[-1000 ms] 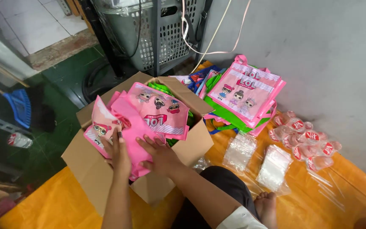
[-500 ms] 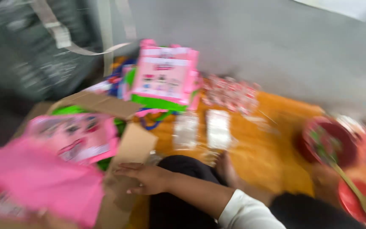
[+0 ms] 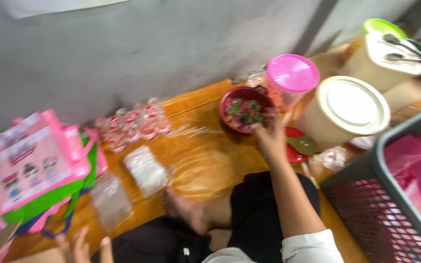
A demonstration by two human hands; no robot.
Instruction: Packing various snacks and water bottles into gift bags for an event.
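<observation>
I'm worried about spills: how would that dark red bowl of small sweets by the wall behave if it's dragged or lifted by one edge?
The dark red bowl looks rigid, so it should not flex. It is open and filled with loose small pieces, so tilting it would probably spill them. The right hand is at its near rim; on the glossy plastic sheet it may slide easily.

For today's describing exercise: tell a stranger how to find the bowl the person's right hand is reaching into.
Start at the grey wall and look down to the orange floor covering along its foot. Beside the tub with the pink lid sits a dark red bowl, with the right hand at its rim. Unlike the lidded tubs beside it, it is open and holds small red and green pieces.
</observation>
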